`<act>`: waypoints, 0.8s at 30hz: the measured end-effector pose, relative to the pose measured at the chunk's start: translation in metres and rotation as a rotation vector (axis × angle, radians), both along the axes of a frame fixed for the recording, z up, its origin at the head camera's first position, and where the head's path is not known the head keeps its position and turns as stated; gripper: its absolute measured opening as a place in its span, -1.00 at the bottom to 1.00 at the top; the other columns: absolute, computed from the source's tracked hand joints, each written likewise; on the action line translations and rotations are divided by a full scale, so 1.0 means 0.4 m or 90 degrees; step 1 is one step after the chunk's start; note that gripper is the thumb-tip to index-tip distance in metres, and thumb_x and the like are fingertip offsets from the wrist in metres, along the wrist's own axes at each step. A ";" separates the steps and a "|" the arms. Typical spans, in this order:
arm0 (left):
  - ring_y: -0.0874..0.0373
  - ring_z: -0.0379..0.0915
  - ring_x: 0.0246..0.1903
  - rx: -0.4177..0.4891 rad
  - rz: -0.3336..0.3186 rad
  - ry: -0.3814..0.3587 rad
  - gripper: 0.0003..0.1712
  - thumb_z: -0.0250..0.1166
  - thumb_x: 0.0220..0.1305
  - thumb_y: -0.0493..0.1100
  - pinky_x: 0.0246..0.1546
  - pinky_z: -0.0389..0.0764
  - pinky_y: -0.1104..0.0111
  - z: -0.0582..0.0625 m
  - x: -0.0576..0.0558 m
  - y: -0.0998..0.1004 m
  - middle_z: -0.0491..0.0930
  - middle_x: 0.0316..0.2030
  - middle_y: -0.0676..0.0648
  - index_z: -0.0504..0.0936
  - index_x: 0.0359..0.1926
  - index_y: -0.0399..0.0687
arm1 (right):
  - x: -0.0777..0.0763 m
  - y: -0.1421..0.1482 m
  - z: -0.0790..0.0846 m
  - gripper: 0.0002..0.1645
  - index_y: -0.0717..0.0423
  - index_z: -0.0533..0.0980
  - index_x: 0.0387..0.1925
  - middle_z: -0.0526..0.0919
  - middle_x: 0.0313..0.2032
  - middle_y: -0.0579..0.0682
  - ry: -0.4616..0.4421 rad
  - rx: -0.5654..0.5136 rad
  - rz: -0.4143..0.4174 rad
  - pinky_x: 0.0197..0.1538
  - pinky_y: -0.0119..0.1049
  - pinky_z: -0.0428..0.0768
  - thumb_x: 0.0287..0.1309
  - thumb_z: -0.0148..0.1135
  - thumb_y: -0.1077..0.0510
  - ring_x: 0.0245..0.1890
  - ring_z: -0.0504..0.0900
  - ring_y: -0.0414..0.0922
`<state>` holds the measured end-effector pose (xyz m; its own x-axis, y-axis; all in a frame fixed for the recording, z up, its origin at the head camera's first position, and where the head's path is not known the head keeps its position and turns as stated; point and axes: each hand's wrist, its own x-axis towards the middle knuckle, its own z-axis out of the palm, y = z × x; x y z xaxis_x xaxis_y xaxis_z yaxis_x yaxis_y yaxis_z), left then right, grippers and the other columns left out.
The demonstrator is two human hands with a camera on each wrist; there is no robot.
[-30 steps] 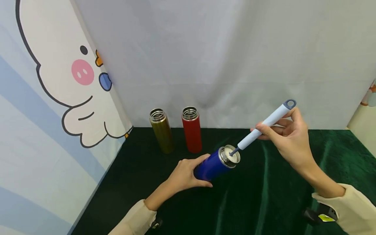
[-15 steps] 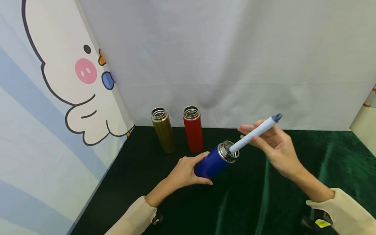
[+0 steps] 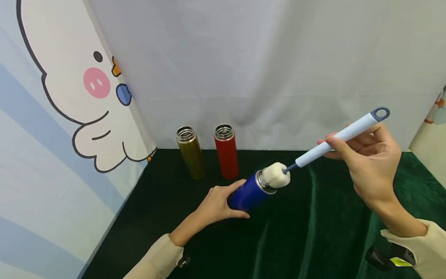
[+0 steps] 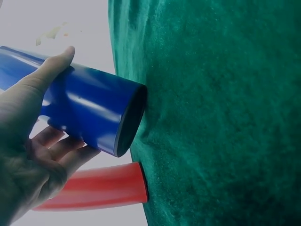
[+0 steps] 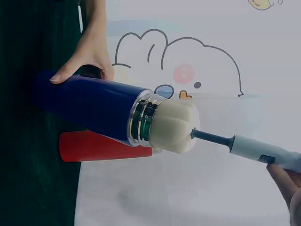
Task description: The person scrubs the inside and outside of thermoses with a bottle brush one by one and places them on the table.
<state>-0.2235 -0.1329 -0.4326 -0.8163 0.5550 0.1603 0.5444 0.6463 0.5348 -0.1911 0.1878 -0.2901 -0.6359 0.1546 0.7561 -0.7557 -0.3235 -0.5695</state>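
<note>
My left hand [image 3: 219, 203] grips a blue bottle [image 3: 245, 195] around its body, tilted with its steel mouth toward the upper right. In the left wrist view the bottle's dark base [image 4: 131, 120] shows, lifted off the cloth. My right hand [image 3: 374, 162] pinches the pale blue handle of a bottle brush [image 3: 334, 143] between thumb and fingers. The brush's white sponge head [image 3: 275, 175] sits at the bottle mouth, most of it outside the rim. The right wrist view shows the sponge head [image 5: 173, 125] bulging out past the steel threads.
A gold bottle [image 3: 191, 155] and a red bottle [image 3: 226, 155] stand upright and uncapped at the back of the dark green cloth [image 3: 285, 244]. Behind them hangs a pale curtain [image 3: 278, 77]. A cartoon-printed panel [image 3: 62, 155] slopes along the left side.
The brush went deep into the blue bottle half a second ago; now my right hand has drawn it back up and right, bringing the sponge head out at the mouth. The left hand stays nearly still.
</note>
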 end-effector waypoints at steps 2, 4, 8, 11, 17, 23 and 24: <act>-0.09 0.63 0.16 0.004 0.001 -0.003 0.04 0.59 0.04 0.19 0.21 0.58 -0.11 -0.001 0.000 -0.002 0.62 0.24 -0.14 0.29 0.50 0.24 | -0.003 -0.004 0.005 -0.60 0.45 0.45 -0.13 0.80 -0.32 0.19 -0.030 0.037 -0.015 -0.35 -0.22 0.75 0.01 0.18 0.76 -0.33 0.84 -0.01; -0.09 0.62 0.17 0.007 0.000 -0.004 0.05 0.59 0.04 0.18 0.21 0.58 -0.11 -0.002 0.002 -0.005 0.62 0.24 -0.14 0.29 0.50 0.22 | -0.011 -0.009 0.009 -0.58 0.32 0.44 -0.13 0.80 -0.32 0.12 -0.054 0.085 -0.009 -0.34 -0.25 0.74 0.05 0.21 0.71 -0.31 0.84 -0.07; -0.07 0.64 0.15 -0.001 -0.005 0.007 0.03 0.59 0.04 0.19 0.20 0.60 -0.08 -0.001 0.010 -0.004 0.62 0.25 -0.12 0.30 0.49 0.25 | -0.025 -0.020 0.012 -0.56 0.17 0.43 -0.11 0.80 -0.32 0.00 -0.090 0.173 -0.006 -0.34 -0.28 0.74 0.09 0.27 0.63 -0.30 0.83 -0.16; -0.06 0.64 0.14 -0.004 -0.006 0.011 0.02 0.58 0.05 0.20 0.19 0.61 -0.06 -0.001 0.012 -0.003 0.62 0.25 -0.11 0.30 0.49 0.27 | -0.025 -0.030 0.002 -0.52 0.12 0.43 -0.09 0.80 -0.30 -0.01 -0.099 0.199 -0.016 -0.35 -0.29 0.74 0.10 0.28 0.63 -0.31 0.83 -0.18; -0.08 0.64 0.15 0.022 0.006 0.007 0.05 0.60 0.03 0.17 0.18 0.61 -0.08 -0.006 0.006 -0.015 0.64 0.23 -0.14 0.29 0.50 0.24 | -0.029 -0.059 -0.016 -0.44 0.03 0.39 -0.02 0.79 -0.22 -0.06 -0.107 0.230 -0.020 -0.29 -0.30 0.75 0.13 0.23 0.64 -0.27 0.83 -0.21; -0.04 0.63 0.17 0.033 0.006 -0.005 0.06 0.59 0.04 0.16 0.20 0.61 -0.05 -0.011 0.000 -0.020 0.63 0.24 -0.13 0.26 0.52 0.28 | -0.032 -0.078 -0.034 -0.44 0.09 0.39 -0.05 0.81 -0.23 -0.04 -0.100 0.249 -0.013 -0.28 -0.30 0.75 0.07 0.28 0.66 -0.27 0.83 -0.20; -0.05 0.64 0.16 0.033 0.004 -0.001 0.06 0.59 0.04 0.16 0.20 0.61 -0.05 -0.012 0.000 -0.018 0.63 0.23 -0.13 0.27 0.51 0.27 | -0.032 -0.081 -0.045 -0.47 0.14 0.40 -0.06 0.81 -0.23 -0.01 -0.099 0.275 -0.014 -0.26 -0.31 0.75 0.05 0.30 0.65 -0.27 0.82 -0.22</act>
<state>-0.2233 -0.1403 -0.4373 -0.8202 0.5408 0.1869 0.5392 0.6213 0.5686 -0.2040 0.1555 -0.3082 -0.7475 -0.1389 0.6496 -0.6540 -0.0169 -0.7563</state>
